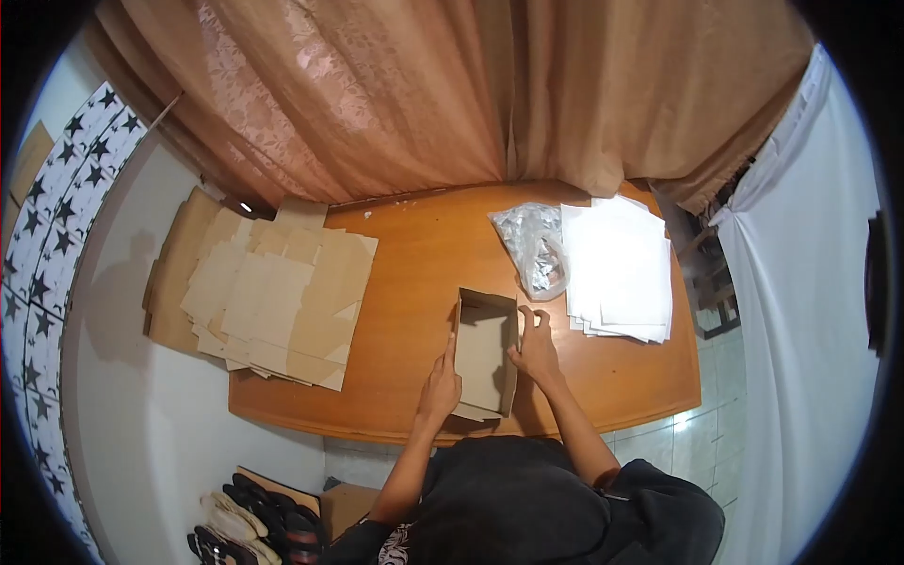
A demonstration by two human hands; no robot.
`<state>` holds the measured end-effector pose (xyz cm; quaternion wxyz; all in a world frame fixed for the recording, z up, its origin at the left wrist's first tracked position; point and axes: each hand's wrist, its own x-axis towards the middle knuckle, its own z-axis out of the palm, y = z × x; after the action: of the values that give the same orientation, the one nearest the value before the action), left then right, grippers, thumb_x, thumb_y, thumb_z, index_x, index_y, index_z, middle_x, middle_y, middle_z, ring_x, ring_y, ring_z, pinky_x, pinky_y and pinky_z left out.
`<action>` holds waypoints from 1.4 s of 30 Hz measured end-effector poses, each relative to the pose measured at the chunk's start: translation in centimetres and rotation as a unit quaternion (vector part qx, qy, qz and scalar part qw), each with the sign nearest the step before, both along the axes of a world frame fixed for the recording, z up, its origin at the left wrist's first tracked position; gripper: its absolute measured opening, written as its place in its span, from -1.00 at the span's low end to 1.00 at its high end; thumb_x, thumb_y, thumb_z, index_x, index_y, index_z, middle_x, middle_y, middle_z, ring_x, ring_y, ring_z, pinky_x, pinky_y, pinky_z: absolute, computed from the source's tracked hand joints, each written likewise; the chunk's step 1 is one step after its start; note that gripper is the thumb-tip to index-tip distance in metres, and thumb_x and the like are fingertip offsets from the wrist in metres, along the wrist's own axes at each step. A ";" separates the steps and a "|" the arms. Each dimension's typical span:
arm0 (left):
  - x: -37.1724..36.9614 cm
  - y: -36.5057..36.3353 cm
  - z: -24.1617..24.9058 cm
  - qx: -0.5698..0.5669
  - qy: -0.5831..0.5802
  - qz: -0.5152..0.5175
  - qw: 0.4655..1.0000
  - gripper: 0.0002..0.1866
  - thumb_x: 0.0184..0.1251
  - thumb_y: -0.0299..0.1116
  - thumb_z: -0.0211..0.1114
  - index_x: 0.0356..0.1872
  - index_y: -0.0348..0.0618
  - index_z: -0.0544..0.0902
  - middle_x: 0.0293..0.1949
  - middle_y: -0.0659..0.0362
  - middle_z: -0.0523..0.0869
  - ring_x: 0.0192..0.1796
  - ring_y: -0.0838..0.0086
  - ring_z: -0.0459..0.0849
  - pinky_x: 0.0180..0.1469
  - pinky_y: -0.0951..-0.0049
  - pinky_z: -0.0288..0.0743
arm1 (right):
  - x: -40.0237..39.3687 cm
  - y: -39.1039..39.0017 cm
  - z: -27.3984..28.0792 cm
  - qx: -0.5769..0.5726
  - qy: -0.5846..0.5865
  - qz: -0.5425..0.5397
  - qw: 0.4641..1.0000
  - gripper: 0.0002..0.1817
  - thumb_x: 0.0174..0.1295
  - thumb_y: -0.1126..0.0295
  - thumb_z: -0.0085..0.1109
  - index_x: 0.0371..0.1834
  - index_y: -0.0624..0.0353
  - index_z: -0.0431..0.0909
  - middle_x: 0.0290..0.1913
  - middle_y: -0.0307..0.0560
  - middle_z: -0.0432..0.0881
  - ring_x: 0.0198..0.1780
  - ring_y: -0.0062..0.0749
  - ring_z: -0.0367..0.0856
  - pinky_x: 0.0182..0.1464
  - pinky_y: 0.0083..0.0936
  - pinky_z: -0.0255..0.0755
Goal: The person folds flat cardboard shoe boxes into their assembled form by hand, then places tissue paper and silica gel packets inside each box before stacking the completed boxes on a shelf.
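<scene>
An open-topped cardboard box (485, 353) stands near the front edge of the table, its inside facing up at me. My left hand (440, 388) grips the box's left wall, with its index finger stretched along the side. On the opposite side, my right hand (537, 347) has bent fingers at the right wall and the thumb near the wall's edge. Part of the right fingers' contact with the cardboard is hard to make out. At the near end of the box, a flap (478, 412) shows along the bottom edge.
Flat cardboard pieces (273, 301) lie stacked on the table's left. At the right are white paper sheets (621, 268) beside a clear plastic bag (535, 250) with shiny contents. Brown curtains (377, 94) hang behind the wooden table (405, 282). Shoes (254, 518) sit on the floor at lower left.
</scene>
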<state>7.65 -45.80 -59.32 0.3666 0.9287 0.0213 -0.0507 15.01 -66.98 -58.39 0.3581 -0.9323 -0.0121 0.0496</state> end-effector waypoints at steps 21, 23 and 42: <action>-0.7 -1.4 -2.2 0.084 0.103 -0.006 0.991 0.05 0.23 -0.24 0.47 0.64 0.37 -0.05 0.35 -0.34 0.30 0.22 -0.34 0.53 0.24 -0.05 0.53 | 3.4 2.0 -2.9 0.160 -0.118 0.160 0.967 -0.04 0.22 0.27 0.36 0.61 0.15 -0.02 0.41 0.59 0.18 0.43 0.45 0.24 0.44 -0.04 0.25; -1.1 -1.2 -2.8 0.074 0.094 -0.012 0.993 0.08 0.20 -0.27 0.50 0.64 0.36 -0.05 0.35 -0.35 0.29 0.23 -0.36 0.52 0.24 -0.05 0.53 | 1.3 0.9 -3.1 0.132 -0.076 0.172 0.973 -0.08 0.22 0.20 0.37 0.58 0.16 0.06 0.41 0.60 0.17 0.42 0.46 0.25 0.44 -0.03 0.26; 10.5 3.9 -3.5 0.062 -0.010 -0.024 0.998 -0.14 0.34 -0.23 0.34 0.60 0.30 0.09 0.56 -0.23 0.04 0.54 -0.25 0.11 0.48 -0.10 0.20 | -1.7 2.7 -4.8 0.084 0.041 0.153 0.984 -0.04 0.24 -0.13 0.31 0.58 0.09 0.08 0.40 0.63 0.17 0.44 0.52 0.22 0.39 0.06 0.32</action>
<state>18.20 -41.95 -62.79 0.3073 0.9504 -0.0021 -0.0486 13.27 -64.32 -63.20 0.4234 -0.8832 -0.1444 0.1407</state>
